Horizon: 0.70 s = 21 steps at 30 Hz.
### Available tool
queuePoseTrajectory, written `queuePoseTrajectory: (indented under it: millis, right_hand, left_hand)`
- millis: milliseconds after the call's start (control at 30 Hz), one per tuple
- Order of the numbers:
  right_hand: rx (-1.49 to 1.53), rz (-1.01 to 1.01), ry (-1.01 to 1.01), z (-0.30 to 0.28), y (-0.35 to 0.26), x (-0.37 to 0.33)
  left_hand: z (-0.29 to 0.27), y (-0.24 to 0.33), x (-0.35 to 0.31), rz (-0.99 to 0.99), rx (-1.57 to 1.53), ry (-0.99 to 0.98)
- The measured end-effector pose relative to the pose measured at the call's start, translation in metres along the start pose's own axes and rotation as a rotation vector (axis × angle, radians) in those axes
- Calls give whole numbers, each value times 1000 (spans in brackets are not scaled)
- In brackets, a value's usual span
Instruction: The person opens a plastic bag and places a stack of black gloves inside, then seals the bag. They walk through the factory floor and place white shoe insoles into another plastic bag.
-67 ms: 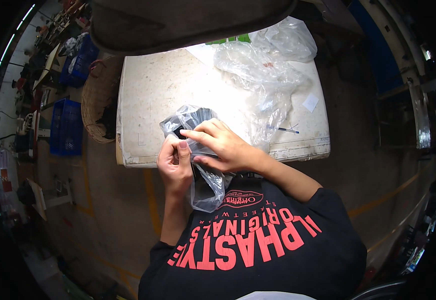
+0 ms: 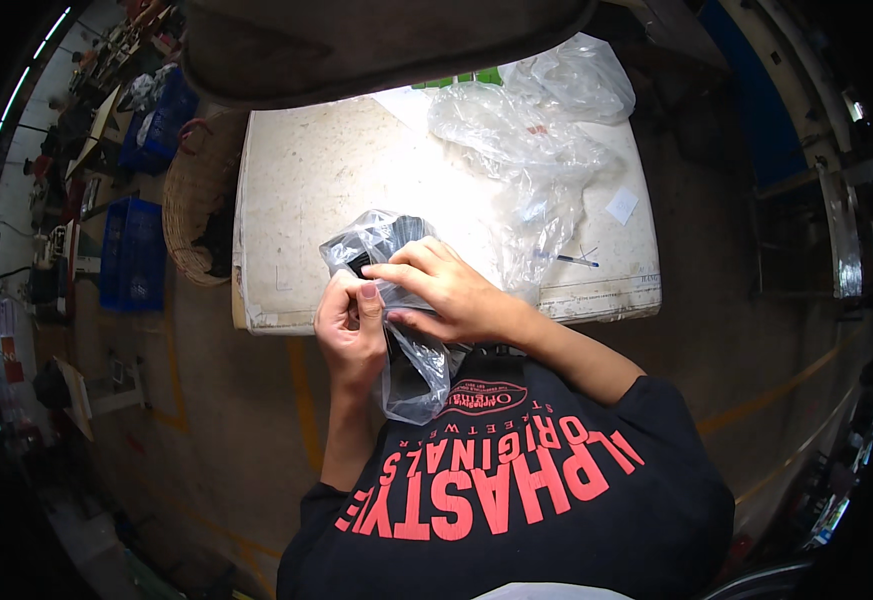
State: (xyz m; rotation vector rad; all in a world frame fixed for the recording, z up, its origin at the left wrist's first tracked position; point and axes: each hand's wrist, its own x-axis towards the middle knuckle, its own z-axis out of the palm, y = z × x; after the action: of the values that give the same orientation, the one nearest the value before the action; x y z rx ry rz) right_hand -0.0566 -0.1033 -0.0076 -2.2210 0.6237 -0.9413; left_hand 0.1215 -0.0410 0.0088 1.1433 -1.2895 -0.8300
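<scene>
Hardly anything moves since the earlier frame: left fingers (image 2: 335,300) pinch the clear bag (image 2: 420,388), right fingers (image 2: 396,273) lie parted over it, at the desk's (image 2: 326,165) near edge; dark contents (image 2: 409,230) remain unclear.

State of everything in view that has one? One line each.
Clear bag: crumpled, dark contents inside
Left hand: curled, gripping the bag
Right hand: over the bag, fingers bent, grip unclear
White table: top smudged
Loose clear plastic: crumpled, on the table
Blue pen: lying down, cap too small to tell
White paper slip: lying flat
Wicker basket: open-topped, dark material inside
</scene>
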Motion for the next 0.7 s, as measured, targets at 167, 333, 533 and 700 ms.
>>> queuePoseTrajectory:
  millis: [167,333,533,700]
  right_hand:
    - [-31,-71,129,12,8,0]
    - [58,17,323,15,4,-6]
    - [130,-72,320,15,5,-3]
    - [176,52,113,22,-3,-2]
  left_hand:
    - [6,1,4,-49,110,-1]
    - [6,9,2,106,49,76]
    - [2,3,10,123,-205,-127]
    - [6,5,8,-32,-289,-275]
